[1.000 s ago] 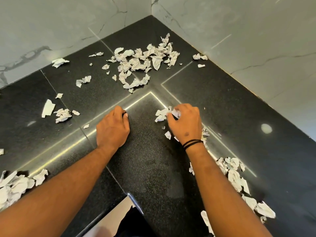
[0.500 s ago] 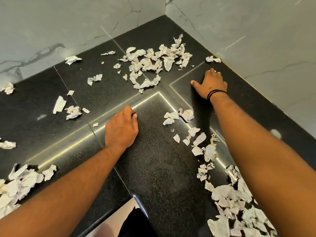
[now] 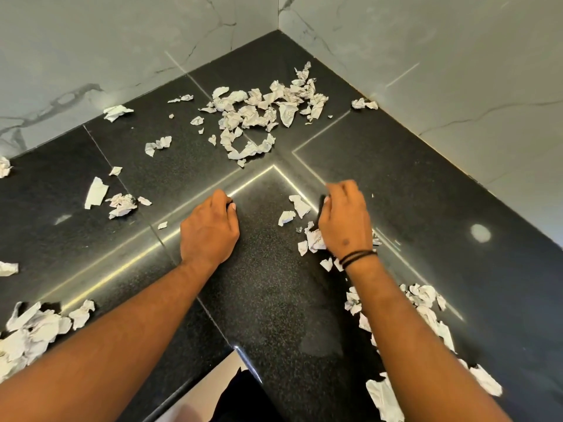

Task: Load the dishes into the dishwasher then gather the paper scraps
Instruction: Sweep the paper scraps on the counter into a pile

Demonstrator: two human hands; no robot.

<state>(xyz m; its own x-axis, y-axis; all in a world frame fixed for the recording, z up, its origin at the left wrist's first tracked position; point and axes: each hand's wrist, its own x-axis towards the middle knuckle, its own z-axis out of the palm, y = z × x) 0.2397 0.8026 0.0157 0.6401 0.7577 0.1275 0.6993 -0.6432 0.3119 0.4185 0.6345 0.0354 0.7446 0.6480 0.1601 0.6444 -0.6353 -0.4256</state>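
White crumpled paper scraps lie across a black granite corner counter (image 3: 426, 208). The biggest heap (image 3: 262, 112) is in the far corner. My left hand (image 3: 210, 229) rests on the counter with its fingers curled under and no paper visible in it. My right hand (image 3: 345, 220), with a black band at the wrist, hovers low over a few scraps (image 3: 315, 239) that lie by its palm. Its fingers are bent down and blurred, hiding what is under them. Two loose scraps (image 3: 292, 210) lie between my hands.
More scraps trail along under my right forearm (image 3: 426, 303), and another pile (image 3: 33, 330) sits at the near left. A small clump (image 3: 364, 104) lies against the right marble wall (image 3: 457, 56). Single bits (image 3: 122, 204) dot the left side. The counter's front edge (image 3: 243, 357) is close to me.
My right hand has drawn back from the far right wall toward me and now sits over the scraps near the centre. My left hand has stayed put.
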